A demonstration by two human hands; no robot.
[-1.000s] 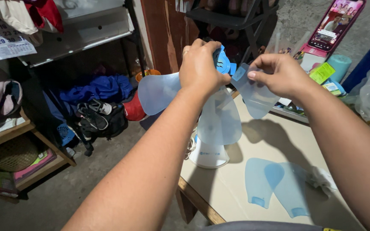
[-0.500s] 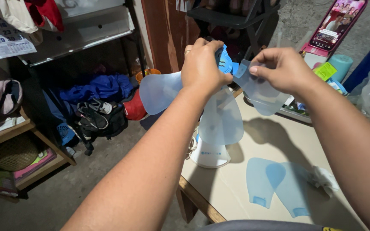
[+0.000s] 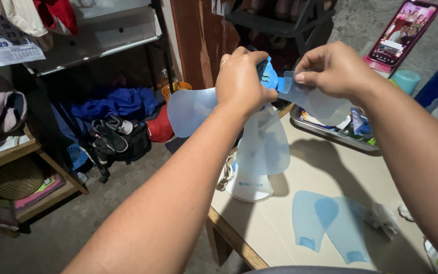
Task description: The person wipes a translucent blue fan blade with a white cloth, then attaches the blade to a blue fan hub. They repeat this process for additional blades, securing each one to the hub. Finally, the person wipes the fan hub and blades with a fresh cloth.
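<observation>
Above the table's far-left corner, both hands are up in the air on a small fan. Left hand (image 3: 242, 81) is closed around the blue hub (image 3: 268, 76), knuckles toward the camera; two pale blue blades already hang off it, one (image 3: 191, 109) out to the left, one (image 3: 263, 144) pointing down over the white base (image 3: 249, 185) that stands at the table's left edge. Right hand (image 3: 333, 68) pinches a third blade (image 3: 318, 104) by its narrow root end, thumb and forefinger closed on it, root touching the hub's right side.

Handling, as a judgement: blades look like thin translucent plastic, light, flexy, probably a bit slick. Grip at the thicker root tab, not the broad tip; the tip would bend and likely crease or crack. Hub is rigid, fine to clamp hard.

Two more loose blades (image 3: 325, 223) lie flat, overlapping, near the table's (image 3: 280, 218) near edge, well below the hands. Metal tray (image 3: 330, 136) of clutter sits toward the far edge, phone (image 3: 400, 33) propped behind it.
</observation>
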